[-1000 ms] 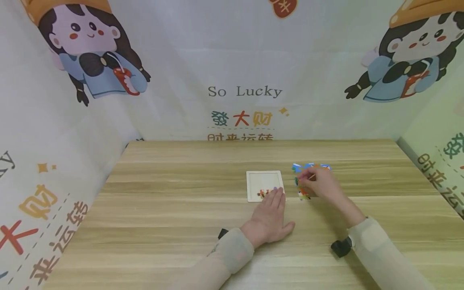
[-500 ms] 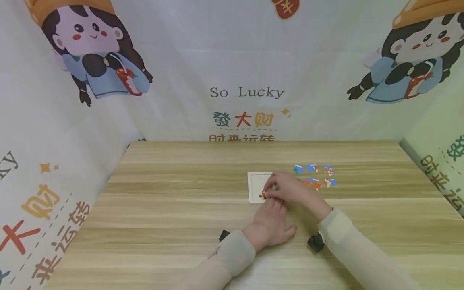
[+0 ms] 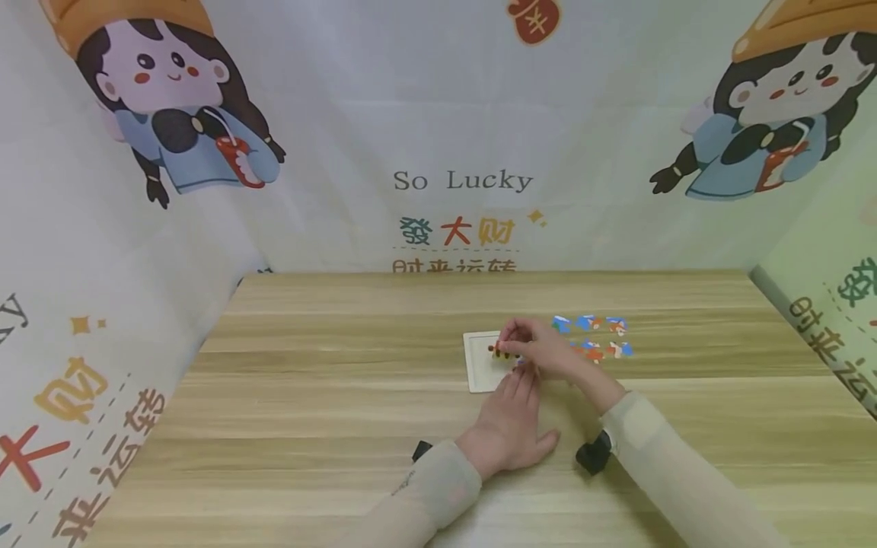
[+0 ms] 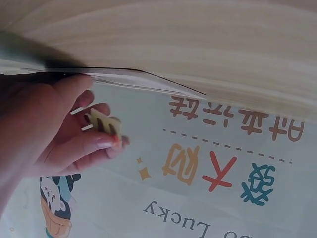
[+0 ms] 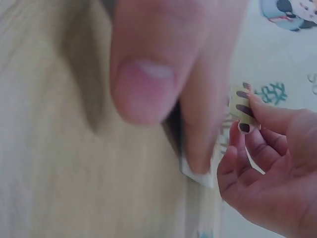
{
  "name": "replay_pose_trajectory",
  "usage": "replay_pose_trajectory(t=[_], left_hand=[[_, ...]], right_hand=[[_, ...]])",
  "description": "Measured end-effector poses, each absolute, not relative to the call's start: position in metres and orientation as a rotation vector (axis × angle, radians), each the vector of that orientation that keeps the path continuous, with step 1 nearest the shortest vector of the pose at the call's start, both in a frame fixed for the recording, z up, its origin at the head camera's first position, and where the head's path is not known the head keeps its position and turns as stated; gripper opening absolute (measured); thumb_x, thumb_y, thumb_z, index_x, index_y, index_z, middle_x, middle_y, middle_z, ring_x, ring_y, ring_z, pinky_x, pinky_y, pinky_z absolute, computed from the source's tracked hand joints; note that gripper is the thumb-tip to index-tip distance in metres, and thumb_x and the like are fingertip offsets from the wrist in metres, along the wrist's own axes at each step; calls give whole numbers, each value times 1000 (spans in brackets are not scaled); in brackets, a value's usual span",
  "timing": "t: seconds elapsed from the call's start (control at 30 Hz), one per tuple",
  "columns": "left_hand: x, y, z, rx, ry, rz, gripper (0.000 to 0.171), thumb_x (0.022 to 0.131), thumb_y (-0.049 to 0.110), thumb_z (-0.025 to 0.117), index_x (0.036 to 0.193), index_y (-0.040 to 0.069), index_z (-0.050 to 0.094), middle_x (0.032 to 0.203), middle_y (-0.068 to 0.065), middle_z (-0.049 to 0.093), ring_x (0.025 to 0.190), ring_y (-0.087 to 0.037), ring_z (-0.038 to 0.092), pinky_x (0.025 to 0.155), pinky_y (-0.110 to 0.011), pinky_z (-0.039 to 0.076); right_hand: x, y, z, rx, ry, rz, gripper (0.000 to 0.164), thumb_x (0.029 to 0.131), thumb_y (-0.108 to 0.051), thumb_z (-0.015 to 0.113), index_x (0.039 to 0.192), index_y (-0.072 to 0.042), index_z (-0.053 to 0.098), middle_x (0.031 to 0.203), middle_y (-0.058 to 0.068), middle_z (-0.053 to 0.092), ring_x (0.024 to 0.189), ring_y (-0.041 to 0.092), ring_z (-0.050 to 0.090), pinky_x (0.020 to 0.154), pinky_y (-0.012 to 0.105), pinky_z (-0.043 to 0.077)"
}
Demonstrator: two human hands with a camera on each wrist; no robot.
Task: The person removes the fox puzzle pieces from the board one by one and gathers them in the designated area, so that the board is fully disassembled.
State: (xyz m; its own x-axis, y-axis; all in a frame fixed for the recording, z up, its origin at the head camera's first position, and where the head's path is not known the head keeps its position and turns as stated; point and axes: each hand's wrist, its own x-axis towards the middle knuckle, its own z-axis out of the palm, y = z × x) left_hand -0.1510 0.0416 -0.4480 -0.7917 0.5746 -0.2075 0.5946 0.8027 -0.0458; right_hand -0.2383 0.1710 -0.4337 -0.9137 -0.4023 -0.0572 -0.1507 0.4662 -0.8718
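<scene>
My left hand (image 3: pixel 510 426) lies with straight fingers over the near right part of a shallow white square tray (image 3: pixel 477 369). Above the tray, my right hand (image 3: pixel 551 354) pinches a small jigsaw puzzle piece (image 3: pixel 505 352) between thumb and fingers. That puzzle piece (image 4: pixel 104 125) is yellow with dark stripes and a touch of red, seen tilted up in the left wrist view. In the right wrist view the striped piece (image 5: pixel 241 108) shows beside the blurred left fingers (image 5: pixel 148 89). A small bluish patch shows at the left fingertips, mostly covered.
Right of the tray, several loose puzzle pieces (image 3: pixel 589 323) in blue, white and orange lie in rows on the wooden table (image 3: pixel 308 396). The right forearm hides part of that area. A printed cloth (image 3: pixel 459 114) hangs behind the table and at both sides.
My right hand has moved left from the loose pieces to the tray and raised the striped puzzle piece off it. The left hand has stayed at the tray's near edge.
</scene>
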Motion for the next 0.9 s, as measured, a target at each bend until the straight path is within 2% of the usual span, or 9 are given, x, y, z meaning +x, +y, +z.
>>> replay_pose_trajectory(t=[0.2,0.4,0.5,0.67,0.77,0.9], left_hand=[[-155,38,-444,911,2742,-90,79,102,58,32,159,5,19,169,-10,10,157,-20,10,128,-27,13],[-162,33,-442,922,2709,33,73,104,53,33,159,7,22,169,-9,9,158,-22,8,128,-28,10],[-166,30,-440,931,2714,39,70,104,51,34,160,11,22,169,-9,13,157,-23,9,128,-30,11],[-174,22,-434,923,2740,78,63,104,47,40,159,20,25,168,-9,16,157,-26,11,129,-39,14],[-183,10,-430,864,2756,126,68,102,47,45,159,17,24,168,-11,16,157,-29,12,128,-43,14],[-199,-10,-427,763,2774,177,82,98,50,53,159,5,21,167,-16,16,156,-33,14,128,-45,15]], right_hand=[[-232,201,-426,-366,2508,-1476,20,99,-11,60,110,5,60,98,13,64,80,16,59,69,26,56],[-216,245,-423,-287,2577,-1429,24,98,-11,60,112,9,62,100,14,65,84,12,59,71,22,57],[-207,264,-424,-277,2572,-1448,26,98,-10,60,114,11,63,102,15,64,86,9,57,73,21,57],[-196,285,-424,-204,2543,-1443,28,97,-7,62,115,13,62,96,9,61,82,6,57,72,22,59],[-192,290,-425,-164,2579,-1370,25,95,-6,64,112,13,62,95,10,64,81,7,58,70,22,59],[-189,289,-425,-132,2688,-1214,18,91,-6,69,103,8,65,94,13,68,80,13,60,64,22,56]])
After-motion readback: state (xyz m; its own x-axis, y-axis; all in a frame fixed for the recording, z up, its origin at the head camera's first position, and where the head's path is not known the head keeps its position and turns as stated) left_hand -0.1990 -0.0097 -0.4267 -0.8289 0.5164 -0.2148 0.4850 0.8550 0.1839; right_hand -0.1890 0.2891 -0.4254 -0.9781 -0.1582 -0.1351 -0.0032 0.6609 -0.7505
